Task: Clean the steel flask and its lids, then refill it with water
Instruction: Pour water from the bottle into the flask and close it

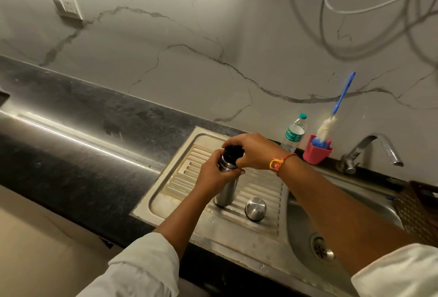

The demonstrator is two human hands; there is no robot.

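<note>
Head cam: I saw steel flask (226, 192) upright on drainboard (263, 187), L hand (213, 173) gripping its neck, R hand (253, 152) curled round black lid (233, 150) on top. Its steel cap (255, 209) sat just beside.

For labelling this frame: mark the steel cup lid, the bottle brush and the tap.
steel cup lid (255, 209): head view, middle of its domed top.
bottle brush (326, 128): head view, white bristle head.
tap (375, 136): head view, top of the spout's arch.
</note>
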